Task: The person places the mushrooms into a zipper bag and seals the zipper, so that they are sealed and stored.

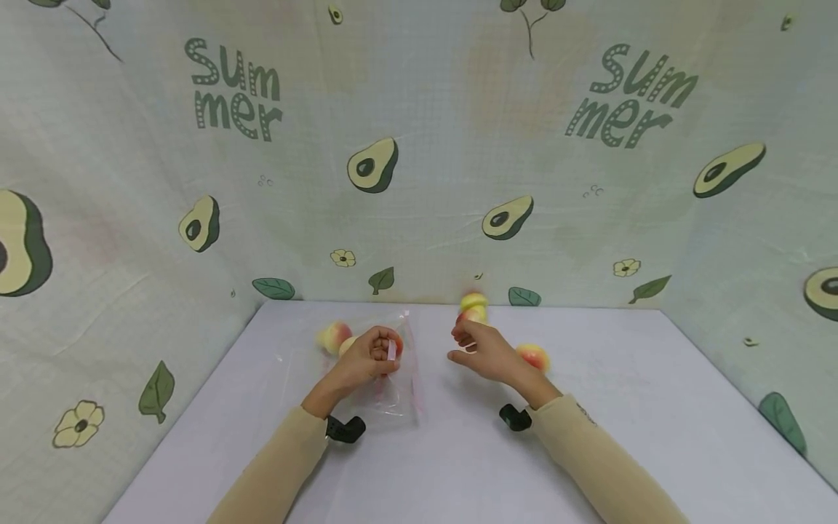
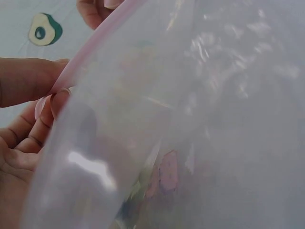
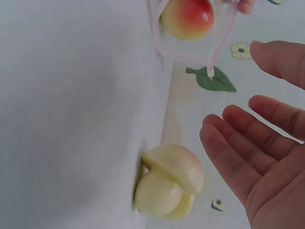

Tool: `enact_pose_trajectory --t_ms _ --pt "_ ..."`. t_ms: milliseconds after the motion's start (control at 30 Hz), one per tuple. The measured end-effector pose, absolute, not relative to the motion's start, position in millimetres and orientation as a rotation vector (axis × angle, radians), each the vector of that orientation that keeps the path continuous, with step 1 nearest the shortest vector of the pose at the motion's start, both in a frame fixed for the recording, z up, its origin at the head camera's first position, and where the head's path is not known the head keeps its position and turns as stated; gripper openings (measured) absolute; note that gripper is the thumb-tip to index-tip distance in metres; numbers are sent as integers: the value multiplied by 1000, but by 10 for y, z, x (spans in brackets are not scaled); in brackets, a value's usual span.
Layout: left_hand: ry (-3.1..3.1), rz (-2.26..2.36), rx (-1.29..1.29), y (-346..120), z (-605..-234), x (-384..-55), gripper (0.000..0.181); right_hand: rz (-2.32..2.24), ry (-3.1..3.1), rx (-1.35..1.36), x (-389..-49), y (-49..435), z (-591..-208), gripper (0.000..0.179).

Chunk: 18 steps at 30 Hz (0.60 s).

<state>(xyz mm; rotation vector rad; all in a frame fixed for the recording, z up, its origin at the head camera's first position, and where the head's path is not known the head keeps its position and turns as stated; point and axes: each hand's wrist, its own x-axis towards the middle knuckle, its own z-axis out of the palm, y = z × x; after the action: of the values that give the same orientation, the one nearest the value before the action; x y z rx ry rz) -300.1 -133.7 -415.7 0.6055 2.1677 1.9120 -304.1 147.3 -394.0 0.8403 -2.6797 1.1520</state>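
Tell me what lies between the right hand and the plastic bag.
In the head view, only bare white tabletop shows between the right hand and the plastic bag.

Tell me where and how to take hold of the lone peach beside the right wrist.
Probably around its rounded middle, with the right hand drawn back and coming from above and the right: the peach lies alone on the table, its right side unobstructed, while in the head view the wrist crowds its left.
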Motion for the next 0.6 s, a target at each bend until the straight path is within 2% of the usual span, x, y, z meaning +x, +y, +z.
enact_pose_trajectory --t_ms 300,600 --pt "2169 1909 619 -1330 -4165 -3007 51 964 -2667 864 -2932 1688 -3918 31" --pt "2175 1904 615 -1339 -4159 -2989 48 860 -2744 730 -2891 1901 -3918 40"
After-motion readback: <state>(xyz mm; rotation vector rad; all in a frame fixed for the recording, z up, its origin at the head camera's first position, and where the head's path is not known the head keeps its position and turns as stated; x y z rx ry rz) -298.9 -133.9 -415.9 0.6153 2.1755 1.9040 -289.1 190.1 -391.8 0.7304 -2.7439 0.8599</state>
